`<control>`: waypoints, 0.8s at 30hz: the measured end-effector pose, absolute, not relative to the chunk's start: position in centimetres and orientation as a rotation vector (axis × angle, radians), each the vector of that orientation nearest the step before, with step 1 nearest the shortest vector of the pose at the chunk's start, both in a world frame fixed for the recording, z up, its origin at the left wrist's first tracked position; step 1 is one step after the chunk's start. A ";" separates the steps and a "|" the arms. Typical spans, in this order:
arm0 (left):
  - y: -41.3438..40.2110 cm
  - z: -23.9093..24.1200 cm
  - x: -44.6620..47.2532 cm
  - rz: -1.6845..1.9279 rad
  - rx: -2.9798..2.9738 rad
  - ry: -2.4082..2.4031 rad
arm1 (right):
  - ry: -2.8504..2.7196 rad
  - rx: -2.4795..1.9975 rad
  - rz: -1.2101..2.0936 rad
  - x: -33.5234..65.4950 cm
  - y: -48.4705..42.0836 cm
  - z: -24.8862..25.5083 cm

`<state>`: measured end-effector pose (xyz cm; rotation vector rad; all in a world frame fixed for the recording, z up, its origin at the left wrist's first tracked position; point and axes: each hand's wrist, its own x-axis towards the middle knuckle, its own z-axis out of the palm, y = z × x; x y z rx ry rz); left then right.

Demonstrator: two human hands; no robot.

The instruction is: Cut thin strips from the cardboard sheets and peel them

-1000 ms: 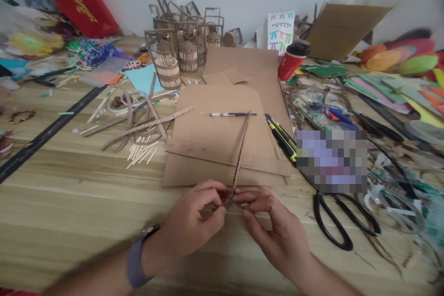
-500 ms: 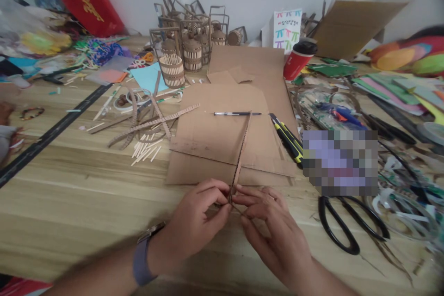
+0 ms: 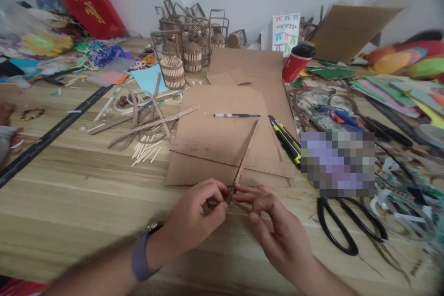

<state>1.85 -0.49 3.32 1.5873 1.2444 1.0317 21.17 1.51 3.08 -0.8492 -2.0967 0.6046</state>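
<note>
Between my hands is a narrow corrugated cardboard strip [image 3: 245,155], its long end reaching away over the flat cardboard sheets [image 3: 204,132]. My left hand [image 3: 201,208], with a watch on its wrist, pinches the strip's near end. My right hand [image 3: 274,219] grips the same strip just to the right, thumb and fingers closed on a thin part that bends toward me. The exact fold is partly hidden by my fingers. A pen [image 3: 237,115] lies on the cardboard beyond the strip's far tip, and a yellow-and-black utility knife [image 3: 286,141] rests at the right.
Cut cardboard strips [image 3: 152,125] and small wooden sticks [image 3: 145,149] lie at left. Several little lidded baskets [image 3: 192,55] stand at the back, near a red cup [image 3: 297,64]. Black-handled scissors [image 3: 338,226] lie at right among clutter. Part of another person's hand [image 3: 6,113] shows at far left.
The strip's far end has swung slightly right and toward me. My right thumb and fingers have shifted a little along the near part; both hands still hold it.
</note>
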 end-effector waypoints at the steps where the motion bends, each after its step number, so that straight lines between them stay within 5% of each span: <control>1: -0.5 3.2 1.9 1.015 1.590 1.250 | -2.117 -0.832 0.576 21.2 1.5 3.1; 13: -1.0 3.3 2.1 1.115 1.746 1.272 | -2.227 -0.731 0.260 20.8 1.4 3.2; 24: -1.3 3.3 2.3 1.096 1.677 1.271 | -2.152 -0.778 0.347 21.3 1.5 3.0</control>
